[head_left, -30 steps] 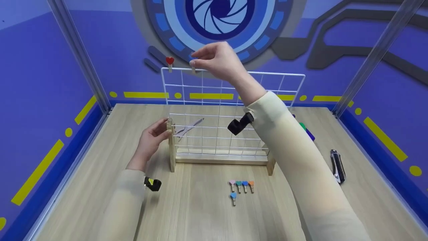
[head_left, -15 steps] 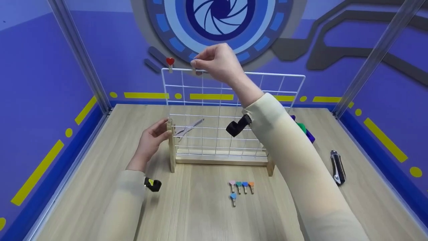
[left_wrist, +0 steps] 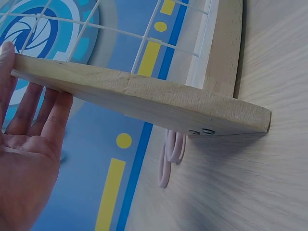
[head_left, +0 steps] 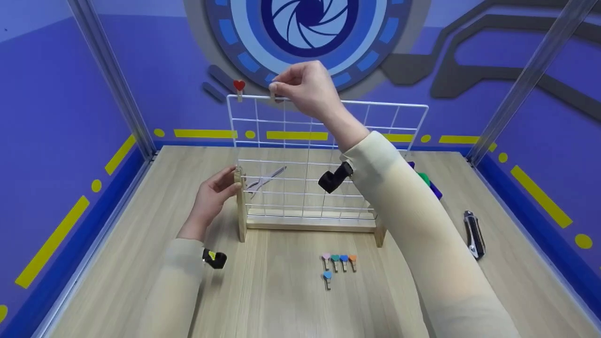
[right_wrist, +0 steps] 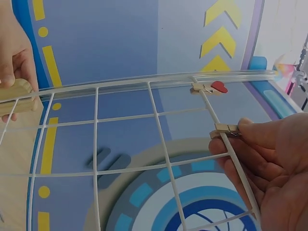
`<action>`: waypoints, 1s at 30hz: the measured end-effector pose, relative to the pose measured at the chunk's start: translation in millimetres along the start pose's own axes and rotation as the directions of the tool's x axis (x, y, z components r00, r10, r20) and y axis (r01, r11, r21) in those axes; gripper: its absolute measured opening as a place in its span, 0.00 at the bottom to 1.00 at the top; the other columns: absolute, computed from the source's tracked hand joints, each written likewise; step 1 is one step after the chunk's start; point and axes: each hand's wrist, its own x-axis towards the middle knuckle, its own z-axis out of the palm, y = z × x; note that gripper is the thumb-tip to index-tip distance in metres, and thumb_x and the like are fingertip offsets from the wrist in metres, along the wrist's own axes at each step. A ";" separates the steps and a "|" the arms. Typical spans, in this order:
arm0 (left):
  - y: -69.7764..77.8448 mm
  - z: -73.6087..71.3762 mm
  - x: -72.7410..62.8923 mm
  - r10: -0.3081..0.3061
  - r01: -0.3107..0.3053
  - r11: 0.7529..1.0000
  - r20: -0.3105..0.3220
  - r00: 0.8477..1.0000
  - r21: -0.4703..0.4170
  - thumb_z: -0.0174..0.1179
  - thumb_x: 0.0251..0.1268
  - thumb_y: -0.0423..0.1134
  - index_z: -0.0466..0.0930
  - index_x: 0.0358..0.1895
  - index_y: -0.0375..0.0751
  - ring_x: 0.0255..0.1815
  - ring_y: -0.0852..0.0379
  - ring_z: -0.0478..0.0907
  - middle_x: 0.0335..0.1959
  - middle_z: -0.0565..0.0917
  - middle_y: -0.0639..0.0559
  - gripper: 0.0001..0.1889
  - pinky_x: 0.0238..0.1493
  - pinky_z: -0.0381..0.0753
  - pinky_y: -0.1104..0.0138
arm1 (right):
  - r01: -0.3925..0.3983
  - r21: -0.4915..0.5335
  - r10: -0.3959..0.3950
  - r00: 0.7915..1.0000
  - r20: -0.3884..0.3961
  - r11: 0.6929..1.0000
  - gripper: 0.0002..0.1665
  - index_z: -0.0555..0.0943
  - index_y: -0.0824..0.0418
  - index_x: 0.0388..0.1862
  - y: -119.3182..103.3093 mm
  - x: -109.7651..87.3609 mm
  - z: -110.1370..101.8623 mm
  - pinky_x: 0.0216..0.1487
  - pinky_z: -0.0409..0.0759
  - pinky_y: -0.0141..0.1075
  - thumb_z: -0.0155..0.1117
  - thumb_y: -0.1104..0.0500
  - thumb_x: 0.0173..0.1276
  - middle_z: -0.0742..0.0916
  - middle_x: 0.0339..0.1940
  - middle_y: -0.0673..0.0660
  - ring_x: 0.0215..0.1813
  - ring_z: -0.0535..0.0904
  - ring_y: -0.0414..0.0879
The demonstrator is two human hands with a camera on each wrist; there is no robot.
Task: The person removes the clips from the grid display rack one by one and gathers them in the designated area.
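My right hand (head_left: 312, 89) pinches a small wooden clothespin (right_wrist: 225, 129) at the top wire of a white wire grid (head_left: 385, 103). In the right wrist view that clothespin's jaws are around the wire; fingers hide its other end. Left of it on the same wire stands a clothespin with a red heart (head_left: 239, 85). My left hand (head_left: 210, 199) holds the wooden side post (head_left: 241, 209) of the grid's stand between thumb and fingers. On the table before the stand lie several heart clothespins: pink (head_left: 326, 257), green (head_left: 335, 258), blue (head_left: 344, 258), orange (head_left: 353, 258) and light blue (head_left: 327, 275).
Behind the grid lies a slim tool with pale pink loop handles (left_wrist: 174, 149). A utility knife (head_left: 475, 234) rests at the right of the table. Green and purple things (head_left: 435, 190) are partly hidden by my right sleeve. Blue panel walls surround the table.
My right hand has lowered slightly with the clothespin onto the top wire, then stayed nearly still. The left hand keeps its place on the post.
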 end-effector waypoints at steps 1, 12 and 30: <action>0.1 0.1 0.0 -0.001 0.001 1.000 0.000 1.000 0.001 0.64 0.72 0.34 0.71 0.74 0.40 0.54 0.68 0.80 0.66 0.80 0.37 0.29 0.55 0.83 0.76 | 0.001 0.019 -0.001 1.000 -0.011 1.000 0.10 0.90 0.62 0.45 0.3 0.0 -0.3 0.50 0.87 0.30 0.68 0.57 0.73 0.93 0.43 0.58 0.42 0.89 0.42; 0.6 -1.7 -0.9 -0.017 0.016 1.000 0.024 1.000 0.017 0.64 0.73 0.38 0.70 0.75 0.43 0.61 0.62 0.77 0.68 0.78 0.39 0.29 0.58 0.81 0.77 | 0.028 0.103 -0.026 0.999 -0.026 0.994 0.10 0.89 0.63 0.45 1.8 -0.2 -4.1 0.50 0.88 0.30 0.69 0.57 0.73 0.92 0.43 0.58 0.42 0.90 0.42; 0.9 -2.6 -1.0 -0.015 0.015 1.000 0.029 0.999 0.010 0.65 0.72 0.40 0.70 0.76 0.44 0.65 0.56 0.76 0.70 0.77 0.40 0.30 0.59 0.81 0.77 | 0.096 0.215 -0.094 0.995 -0.023 0.972 0.11 0.89 0.66 0.46 9.0 -6.2 -8.5 0.53 0.88 0.33 0.70 0.60 0.71 0.93 0.42 0.59 0.42 0.90 0.44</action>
